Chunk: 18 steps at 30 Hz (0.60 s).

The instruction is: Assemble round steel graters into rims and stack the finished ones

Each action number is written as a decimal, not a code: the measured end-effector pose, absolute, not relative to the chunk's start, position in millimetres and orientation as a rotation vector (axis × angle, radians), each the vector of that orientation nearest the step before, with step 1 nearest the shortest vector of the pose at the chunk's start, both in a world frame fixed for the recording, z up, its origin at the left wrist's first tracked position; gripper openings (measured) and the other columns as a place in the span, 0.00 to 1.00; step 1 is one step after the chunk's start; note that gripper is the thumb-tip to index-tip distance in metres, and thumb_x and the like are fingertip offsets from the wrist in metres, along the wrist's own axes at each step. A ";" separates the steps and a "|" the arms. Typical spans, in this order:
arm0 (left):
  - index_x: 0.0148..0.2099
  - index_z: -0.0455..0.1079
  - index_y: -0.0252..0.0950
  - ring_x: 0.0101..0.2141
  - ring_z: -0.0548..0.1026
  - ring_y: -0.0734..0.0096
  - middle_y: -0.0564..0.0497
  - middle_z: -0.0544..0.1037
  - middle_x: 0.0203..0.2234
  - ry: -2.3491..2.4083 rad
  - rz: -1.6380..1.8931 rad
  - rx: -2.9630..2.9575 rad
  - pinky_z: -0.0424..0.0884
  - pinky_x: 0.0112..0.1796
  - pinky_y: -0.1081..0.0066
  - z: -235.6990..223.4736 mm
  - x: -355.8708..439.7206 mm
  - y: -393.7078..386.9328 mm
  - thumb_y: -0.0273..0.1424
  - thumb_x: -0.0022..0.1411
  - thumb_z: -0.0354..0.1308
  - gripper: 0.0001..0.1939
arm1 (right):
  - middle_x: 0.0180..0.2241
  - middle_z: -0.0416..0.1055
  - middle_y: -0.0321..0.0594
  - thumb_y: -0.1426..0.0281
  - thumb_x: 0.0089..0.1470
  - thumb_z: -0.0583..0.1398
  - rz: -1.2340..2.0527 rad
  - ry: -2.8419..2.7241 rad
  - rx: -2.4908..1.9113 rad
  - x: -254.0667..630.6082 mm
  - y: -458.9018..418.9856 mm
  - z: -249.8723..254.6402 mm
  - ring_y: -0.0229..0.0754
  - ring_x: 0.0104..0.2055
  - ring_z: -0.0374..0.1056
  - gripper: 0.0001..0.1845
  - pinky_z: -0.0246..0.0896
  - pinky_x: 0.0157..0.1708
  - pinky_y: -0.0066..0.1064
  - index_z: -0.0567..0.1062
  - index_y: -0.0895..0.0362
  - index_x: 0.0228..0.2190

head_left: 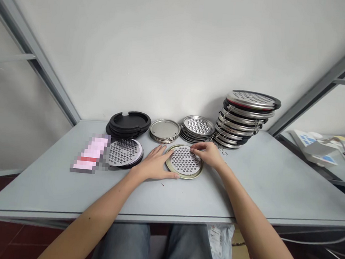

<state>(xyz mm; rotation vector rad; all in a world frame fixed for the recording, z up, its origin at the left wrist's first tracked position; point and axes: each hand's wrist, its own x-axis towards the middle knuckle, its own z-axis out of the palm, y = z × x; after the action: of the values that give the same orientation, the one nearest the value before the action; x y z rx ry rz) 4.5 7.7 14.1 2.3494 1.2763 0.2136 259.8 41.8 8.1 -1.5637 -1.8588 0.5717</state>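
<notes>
A round metal grater disc (pixel 184 160) with rows of holes lies inside a shallow round metal tray (pixel 198 173), whose gold-toned rim shows around it. My left hand (pixel 153 164) is open at the left side, fingers spread, with the thumb against the tray's lower edge. From the upper right, my right hand (pixel 209 154) has thumb and fingertips pinched together at the edge of the grater disc. A pile of loose grater discs (pixel 124 153) sits left of my left hand. Small metal rings (pixel 224 151) lie behind my right hand.
Along the wall stand black ring-shaped frames (pixel 130 121), plain metal plates (pixel 164 129), raised-tooth grater plates (pixel 197 126) and a tall stack of rimmed graters (pixel 243 120). A pixelated pink item (pixel 92 152) lies at the left. Cables and a white box (pixel 314 147) are on the right.
</notes>
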 end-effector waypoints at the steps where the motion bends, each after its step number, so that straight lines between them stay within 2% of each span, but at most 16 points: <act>1: 0.68 0.45 0.42 0.66 0.36 0.47 0.43 0.40 0.68 1.277 0.210 2.349 0.43 0.62 0.52 14.1 4.4 7.7 0.64 0.45 0.54 0.55 | 0.30 0.79 0.38 0.68 0.46 0.63 0.568 -1.873 -1.564 260.2 41.7 8.5 0.44 0.35 0.74 0.07 0.65 0.40 0.32 0.80 0.56 0.29; 6: 0.68 0.46 0.43 0.66 0.36 0.47 0.45 0.41 0.68 1.267 0.210 2.354 0.43 0.62 0.52 15.0 4.5 7.7 0.64 0.46 0.54 0.54 | 0.33 0.79 0.39 0.67 0.47 0.62 0.536 -1.884 -1.528 261.1 42.7 6.0 0.44 0.36 0.74 0.08 0.66 0.38 0.32 0.80 0.56 0.30; 15: 0.69 0.43 0.39 0.66 0.36 0.47 0.43 0.39 0.68 1.280 0.196 2.351 0.42 0.63 0.52 15.9 5.3 7.2 0.63 0.48 0.54 0.55 | 0.34 0.79 0.39 0.69 0.51 0.60 0.439 -1.858 -1.418 254.8 46.7 -3.6 0.43 0.37 0.74 0.08 0.66 0.41 0.33 0.79 0.56 0.32; 18: 0.69 0.45 0.39 0.66 0.36 0.48 0.42 0.40 0.68 1.284 0.192 2.354 0.43 0.63 0.53 14.8 5.6 7.5 0.63 0.48 0.53 0.54 | 0.34 0.79 0.39 0.69 0.51 0.61 0.450 -1.871 -1.390 255.9 48.3 -5.3 0.43 0.37 0.74 0.07 0.67 0.40 0.33 0.79 0.56 0.31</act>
<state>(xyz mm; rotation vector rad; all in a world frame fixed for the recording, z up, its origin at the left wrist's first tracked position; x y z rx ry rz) 5.6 7.5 14.8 2.3540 1.2838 0.1917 255.9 48.3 -5.3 -1.3896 -1.8708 0.4496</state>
